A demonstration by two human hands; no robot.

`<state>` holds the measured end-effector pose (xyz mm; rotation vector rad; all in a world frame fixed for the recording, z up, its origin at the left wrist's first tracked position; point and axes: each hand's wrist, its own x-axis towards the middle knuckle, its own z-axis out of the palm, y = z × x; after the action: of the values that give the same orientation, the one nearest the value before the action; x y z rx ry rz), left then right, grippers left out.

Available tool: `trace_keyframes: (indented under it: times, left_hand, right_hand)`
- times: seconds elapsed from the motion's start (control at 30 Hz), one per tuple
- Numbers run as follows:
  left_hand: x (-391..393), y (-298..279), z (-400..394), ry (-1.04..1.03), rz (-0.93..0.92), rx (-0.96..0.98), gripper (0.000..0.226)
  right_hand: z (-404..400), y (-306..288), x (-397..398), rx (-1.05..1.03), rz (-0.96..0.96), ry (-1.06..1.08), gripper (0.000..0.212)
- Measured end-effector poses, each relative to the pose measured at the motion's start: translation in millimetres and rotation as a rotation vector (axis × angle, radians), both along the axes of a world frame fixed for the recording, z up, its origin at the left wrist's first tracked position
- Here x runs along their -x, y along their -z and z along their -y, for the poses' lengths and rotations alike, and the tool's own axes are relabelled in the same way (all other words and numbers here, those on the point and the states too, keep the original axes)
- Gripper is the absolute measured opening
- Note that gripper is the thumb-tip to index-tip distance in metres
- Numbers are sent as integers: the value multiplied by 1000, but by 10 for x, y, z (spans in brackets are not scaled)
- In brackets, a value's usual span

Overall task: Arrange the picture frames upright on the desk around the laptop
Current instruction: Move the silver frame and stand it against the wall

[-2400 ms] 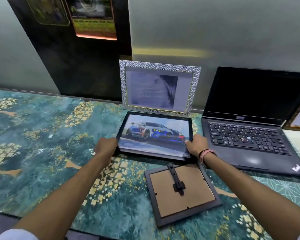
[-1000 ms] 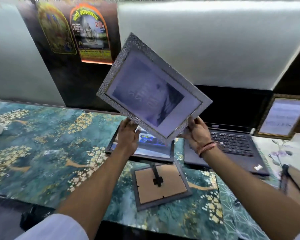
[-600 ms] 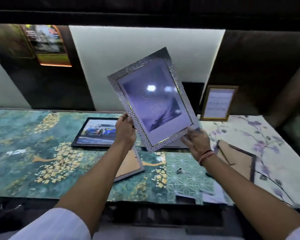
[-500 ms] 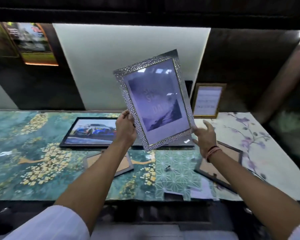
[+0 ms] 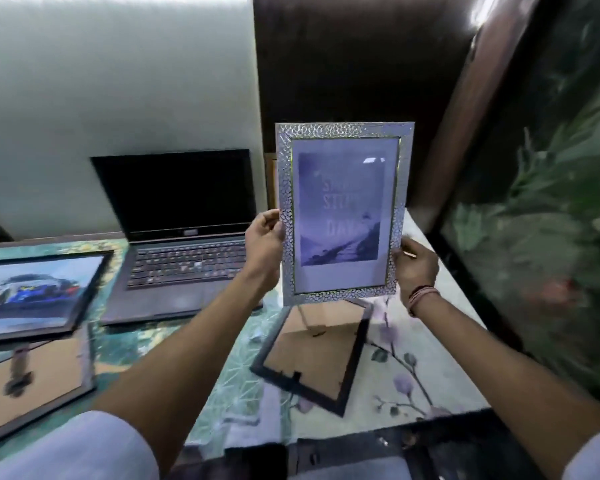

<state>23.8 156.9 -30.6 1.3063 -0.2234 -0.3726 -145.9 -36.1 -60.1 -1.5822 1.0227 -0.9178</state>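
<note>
Now we grip silver frame by both side edges: left hand fingers closed on left edge, right hand closed on right edge. Frame upright, portrait, off desk, right of open laptop. Below it, dark frame face-down. Car picture frame flat, left of laptop; another face-down frame in front of it.
</note>
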Motion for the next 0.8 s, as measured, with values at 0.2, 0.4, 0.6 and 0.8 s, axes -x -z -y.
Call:
trace_keyframes:
  times: [0.2, 0.4, 0.6, 0.8]
  left_hand:
    - [-132, 114, 1254, -129, 67, -156, 13]
    - [-429, 203, 1974, -242, 155, -314, 27]
    - [-520, 274, 2363, -191, 240, -355, 36]
    - [-692, 403, 2515, -142, 236, -357, 43]
  right_hand:
    - [1276, 18, -263, 45, 15, -20, 32]
    - [2078, 165, -638, 99, -52, -50, 24]
    - [2427, 369, -783, 55, -55, -53, 28]
    - [2387, 374, -839, 66, -91, -45, 34]
